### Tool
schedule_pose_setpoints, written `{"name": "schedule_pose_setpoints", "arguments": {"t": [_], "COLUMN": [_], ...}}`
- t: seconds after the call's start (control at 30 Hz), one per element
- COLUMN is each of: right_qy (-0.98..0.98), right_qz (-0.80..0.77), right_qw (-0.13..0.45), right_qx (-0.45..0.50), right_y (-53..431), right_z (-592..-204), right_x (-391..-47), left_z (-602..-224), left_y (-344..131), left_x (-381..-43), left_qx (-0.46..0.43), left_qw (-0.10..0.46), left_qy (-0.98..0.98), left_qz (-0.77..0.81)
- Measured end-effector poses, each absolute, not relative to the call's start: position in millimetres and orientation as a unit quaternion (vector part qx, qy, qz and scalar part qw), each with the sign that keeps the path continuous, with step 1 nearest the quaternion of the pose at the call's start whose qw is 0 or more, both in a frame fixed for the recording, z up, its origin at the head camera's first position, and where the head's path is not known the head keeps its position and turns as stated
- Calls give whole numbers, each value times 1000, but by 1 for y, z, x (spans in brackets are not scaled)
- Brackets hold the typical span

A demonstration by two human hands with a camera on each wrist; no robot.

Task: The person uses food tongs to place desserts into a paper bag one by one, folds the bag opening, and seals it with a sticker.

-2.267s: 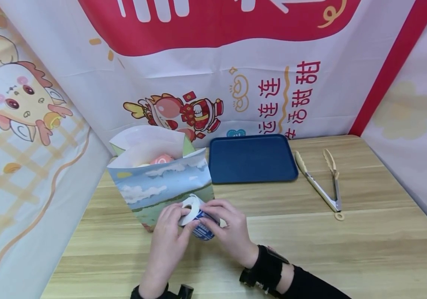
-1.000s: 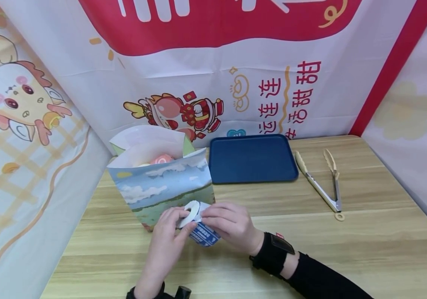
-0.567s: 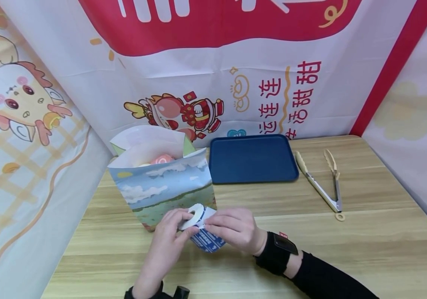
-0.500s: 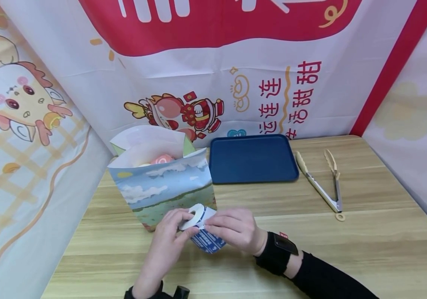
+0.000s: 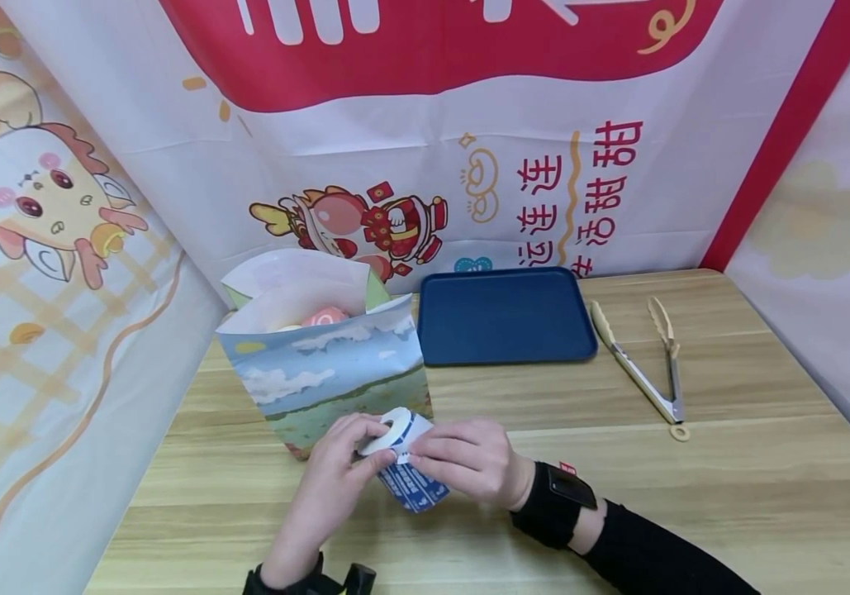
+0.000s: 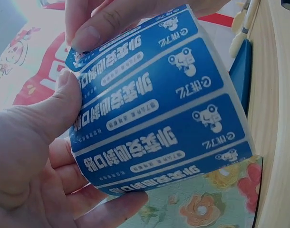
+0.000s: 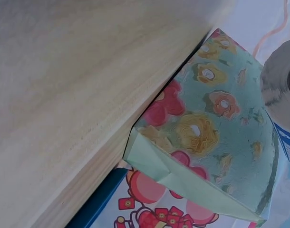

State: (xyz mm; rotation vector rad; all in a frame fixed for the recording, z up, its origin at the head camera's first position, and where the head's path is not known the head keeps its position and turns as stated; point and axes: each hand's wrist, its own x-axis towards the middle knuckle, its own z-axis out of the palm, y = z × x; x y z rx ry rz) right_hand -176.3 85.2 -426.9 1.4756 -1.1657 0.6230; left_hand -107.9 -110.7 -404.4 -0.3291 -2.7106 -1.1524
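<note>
A roll of blue labels with white printing (image 5: 415, 486) is held up in front of the paper bag. My left hand (image 5: 337, 469) grips it from the left, thumb near the label edge and fingers round the far side and underneath. From the right, my right hand (image 5: 469, 461) pinches at the end of the strip, beside the left thumb. The left wrist view shows the row of labels (image 6: 135, 109) with right fingertips at its top corner. In the right wrist view, only the roll's white end (image 7: 280, 90) shows at the edge; that hand is out of sight there.
An open-topped paper bag (image 5: 335, 372) printed with sky and meadow stands behind the roll, a pink item (image 5: 325, 316) inside. A blue tray (image 5: 506, 318) lies at the back, with metal tongs (image 5: 643, 380) to its right on the wooden table (image 5: 618, 496).
The right hand has shifted rightward and slightly down, from fingers spread over the roll to a pinch at its label edge. The roll has turned and lowered a little, showing more blue labels.
</note>
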Motion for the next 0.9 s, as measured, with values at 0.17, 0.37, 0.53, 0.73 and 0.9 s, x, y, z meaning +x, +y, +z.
{"name": "schedule_pose_setpoints", "arguments": {"t": [0.17,0.37,0.53,0.73,0.9], "right_qy": [-502,-513,-510,-499,-501], "right_qz": [242,228,220,207,185], "right_qw": [551,557,562,556,551], "right_qx": [621,612,612,631,641], "right_y": [86,86,85,86,89], "right_z": [-432,-432,-431,-429,-433], "right_x": [-178,-178,-178,-180,-183], "left_z": [-401,-397,-397,-396,-396], "left_y": [-108,-105,-103,-103,-103], "left_x": [-108,-108,-107,-108,-109], "left_qx": [-90,-78,-67,-52,-47], "left_qw": [89,113,122,107,105], "left_qy": [-931,-952,-955,-957,-959], "left_qz": [-343,-274,-261,-266,-257]}}
